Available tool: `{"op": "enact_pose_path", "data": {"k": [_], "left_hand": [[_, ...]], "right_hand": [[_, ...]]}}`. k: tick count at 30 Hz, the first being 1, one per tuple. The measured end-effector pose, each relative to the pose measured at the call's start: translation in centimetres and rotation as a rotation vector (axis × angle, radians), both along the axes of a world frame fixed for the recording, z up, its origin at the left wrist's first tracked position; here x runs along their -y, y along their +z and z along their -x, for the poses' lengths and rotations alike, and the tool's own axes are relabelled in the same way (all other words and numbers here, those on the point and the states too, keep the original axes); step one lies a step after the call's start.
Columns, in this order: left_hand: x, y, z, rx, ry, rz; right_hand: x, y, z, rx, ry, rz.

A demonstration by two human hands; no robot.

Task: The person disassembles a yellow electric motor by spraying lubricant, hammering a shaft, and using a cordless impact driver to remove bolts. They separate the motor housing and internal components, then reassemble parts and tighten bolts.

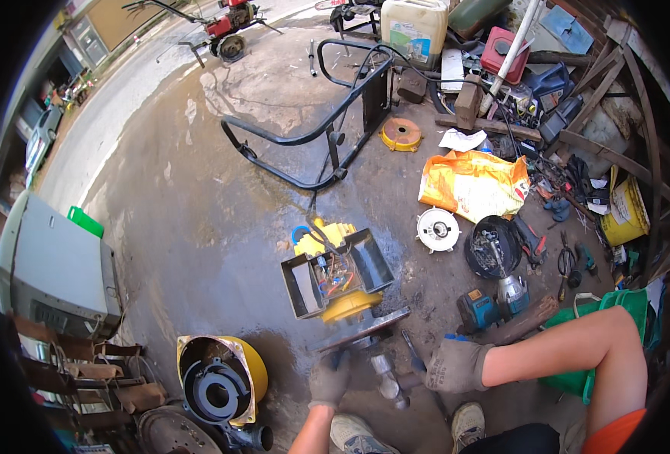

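My gloved left hand [329, 379] grips the lower edge of a flat metal plate [373, 322] on a yellow pump or motor [342, 306] with an open wiring box [308, 284]. My gloved right hand [456, 365] is closed on the handle of a hammer [388, 386], whose head is just right of my left hand. A long dark bar [410, 340] slants between the hammer and my right hand. A yellow housing [251, 367] lies to the left of my left hand. A cordless tool [482, 306] lies just beyond my right hand.
A black tube frame [274, 138] lies ahead. At right are an orange sack [471, 185], white disc [437, 228], black bowl [480, 253], green crate [565, 386] and piled scrap [547, 91]. At left stands a grey appliance [40, 265]; a red machine [221, 26] is behind.
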State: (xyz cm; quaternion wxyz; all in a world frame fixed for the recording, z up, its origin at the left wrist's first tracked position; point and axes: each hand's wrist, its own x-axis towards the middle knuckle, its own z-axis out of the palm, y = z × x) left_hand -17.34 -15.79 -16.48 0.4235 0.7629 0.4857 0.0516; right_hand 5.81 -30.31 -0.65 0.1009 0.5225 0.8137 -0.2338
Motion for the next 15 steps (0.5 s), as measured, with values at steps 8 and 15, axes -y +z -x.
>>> {"op": "enact_pose_path", "data": {"k": [8, 15], "left_hand": [[0.1, 3.7, -2.3, -0.039, 0.055, 0.176], [0.0, 2.8, -1.7, -0.088, 0.065, 0.096]], "right_hand": [[0.9, -0.9, -0.4, 0.024, -0.009, -0.106], [-1.4, 0.0, -0.6, 0.096, 0.037, 0.021]]}}
